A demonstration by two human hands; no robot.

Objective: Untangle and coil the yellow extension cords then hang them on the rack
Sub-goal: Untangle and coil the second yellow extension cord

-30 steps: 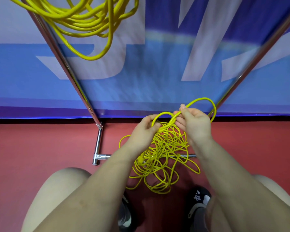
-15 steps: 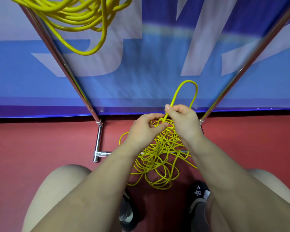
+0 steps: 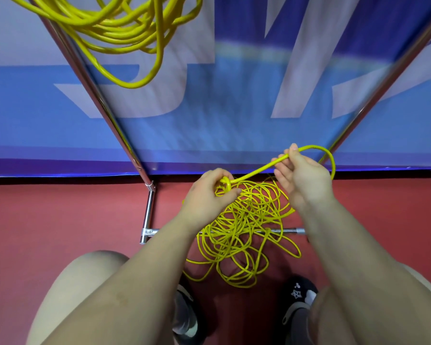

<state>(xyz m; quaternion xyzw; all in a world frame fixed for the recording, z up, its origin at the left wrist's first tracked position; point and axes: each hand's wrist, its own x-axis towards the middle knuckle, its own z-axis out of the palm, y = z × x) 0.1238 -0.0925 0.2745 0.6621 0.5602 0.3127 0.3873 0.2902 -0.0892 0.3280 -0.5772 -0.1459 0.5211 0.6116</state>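
- While one coiled yellow cord [image 3: 125, 28] already hangs on the chrome rack [image 3: 95, 95], the tangled yellow cord [image 3: 241, 230] lies heaped on the red floor [image 3: 60, 220] over the rack's base bar.
- Right hand [image 3: 301, 178], its grip pinching the strand, has swung its freed loop [image 3: 326, 158] rightward and lower than half a second ago.
- Left hand [image 3: 209, 195] keeps its grip on the knot [image 3: 225, 186]; slack is coming free, coiling not yet begun.

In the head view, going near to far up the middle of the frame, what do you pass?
Black shoes → tangled yellow cord on the red floor → left hand → right hand → blue banner → coiled cord hanging above.
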